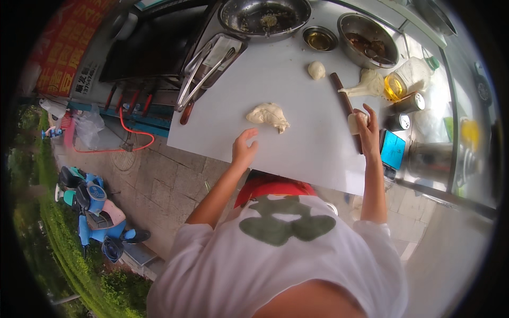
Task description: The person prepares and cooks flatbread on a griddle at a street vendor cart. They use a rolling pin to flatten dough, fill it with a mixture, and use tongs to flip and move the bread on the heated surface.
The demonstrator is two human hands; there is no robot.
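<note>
A lump of pale dough [269,115] lies on the white worktop [302,155] in front of me. Just below and left of it is my left hand [245,148], fingers apart and holding nothing. At the right, my right hand [368,129] has its fingers around a small pale block [352,123], perhaps dough, over the dark wooden rolling pin [342,93]. A round dough ball [316,70] sits farther back, left of the pin's far end. Beside the pin, a stretched piece of dough [368,83] lies on the worktop.
Along the back stand a large metal pan [264,33], a small bowl of oil [320,40] and a steel bowl of dark filling [368,59]. Metal tongs [195,81] rest on a tray at left. An oil bottle [397,85], jars [399,122] and a blue-screened device [393,150] stand at right.
</note>
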